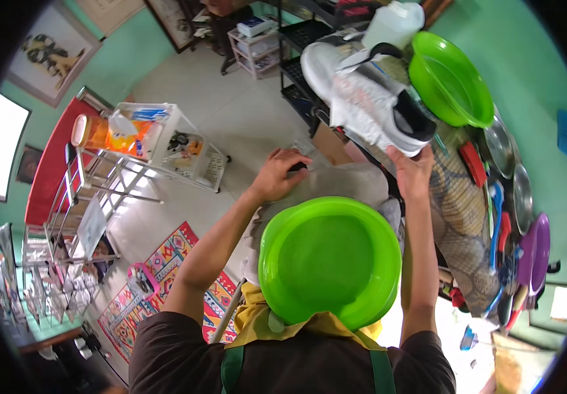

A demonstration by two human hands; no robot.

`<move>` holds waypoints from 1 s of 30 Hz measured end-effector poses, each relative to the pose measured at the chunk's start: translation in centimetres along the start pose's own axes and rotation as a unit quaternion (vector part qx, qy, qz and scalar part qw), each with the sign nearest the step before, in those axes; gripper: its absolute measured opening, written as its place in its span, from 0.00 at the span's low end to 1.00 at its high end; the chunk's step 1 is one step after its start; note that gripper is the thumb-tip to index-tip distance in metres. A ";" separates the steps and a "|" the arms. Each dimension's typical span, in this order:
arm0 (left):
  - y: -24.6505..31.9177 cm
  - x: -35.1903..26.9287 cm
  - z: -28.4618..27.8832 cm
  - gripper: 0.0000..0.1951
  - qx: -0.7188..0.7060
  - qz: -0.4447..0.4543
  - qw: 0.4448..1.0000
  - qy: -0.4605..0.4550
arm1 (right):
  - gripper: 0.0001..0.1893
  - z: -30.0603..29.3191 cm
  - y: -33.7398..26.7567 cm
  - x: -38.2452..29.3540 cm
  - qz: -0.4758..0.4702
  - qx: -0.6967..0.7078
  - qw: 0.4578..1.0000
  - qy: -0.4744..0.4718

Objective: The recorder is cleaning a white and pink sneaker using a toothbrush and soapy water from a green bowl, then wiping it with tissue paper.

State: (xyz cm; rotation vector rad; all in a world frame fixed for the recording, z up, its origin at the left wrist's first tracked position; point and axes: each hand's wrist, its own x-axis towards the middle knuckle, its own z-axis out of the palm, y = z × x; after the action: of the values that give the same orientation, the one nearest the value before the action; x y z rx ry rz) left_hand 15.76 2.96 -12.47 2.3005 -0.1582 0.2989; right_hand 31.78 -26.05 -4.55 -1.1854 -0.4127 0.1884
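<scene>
My right hand [411, 170] grips a white sneaker [362, 98] by its heel, above the right-hand worktop. The shoe has a black inner collar, and white, foam-like patches cover its side. My left hand [281, 175] hovers over a grey cloth [347, 180] with its fingers curled. Something dark shows between its thumb and fingers; whether that is a held object or shadow is unclear. Close to my body, a bright green plastic basin [330, 261] rests on the cloth-covered area before me, below both hands.
A second green basin [453, 81] and a white plastic jug [394, 24] stand beyond the sneaker. Blue-handled brushes [496, 221], metal bowls [522, 199] and a purple basin [535, 253] line the wall side. A wheeled white cart [185, 147] stands left, near a patterned rug [175, 246].
</scene>
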 end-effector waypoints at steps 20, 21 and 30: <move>3.5 -11.6 -4.7 0.30 -0.560 -0.162 0.746 0.322 | 0.45 5.4 3.6 -2.4 0.274 -0.029 0.905 -0.324; 3.8 -11.9 -4.8 0.29 -0.561 -0.155 0.751 0.312 | 0.45 5.6 3.2 -2.4 0.274 -0.029 0.904 -0.326; 4.4 -12.7 -5.2 0.32 -0.496 -0.176 0.776 0.349 | 0.47 6.5 3.4 -2.5 0.242 -0.050 0.887 -0.389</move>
State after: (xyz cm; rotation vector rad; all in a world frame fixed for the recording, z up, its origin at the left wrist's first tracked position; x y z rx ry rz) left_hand 1.72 4.07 -9.27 1.0238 0.4106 0.6603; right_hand 27.09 -20.06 -6.18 -1.2663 -0.8262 1.1147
